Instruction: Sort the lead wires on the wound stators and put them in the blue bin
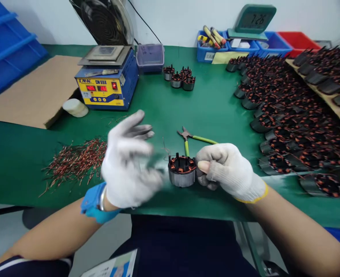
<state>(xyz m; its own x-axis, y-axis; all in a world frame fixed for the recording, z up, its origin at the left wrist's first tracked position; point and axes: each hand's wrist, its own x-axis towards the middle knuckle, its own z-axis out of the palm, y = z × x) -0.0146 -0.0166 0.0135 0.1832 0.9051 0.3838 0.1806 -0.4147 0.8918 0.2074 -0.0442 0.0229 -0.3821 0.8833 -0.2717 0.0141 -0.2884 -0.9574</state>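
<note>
One badge [109, 267] nearest us, one wound stator [182, 179] beyond

Our left hand [126, 163], blurred, has its fingers apart. Our right hand [224, 169]: clamped on the stator's right edge, near the front of the green tabletop [155, 107]. One pair of pliers [185, 134] just behind, handles spread. Farther back we count four clustered stators [176, 81], three blue bins [252, 49], one red bin [298, 40]. Massed stators [278, 146] at right, copper clippings [79, 159] at left: overlapping, uncountable.

Left hand [128, 163] blurred and loosely spread, right hand [224, 169] in a curled pinch
</note>
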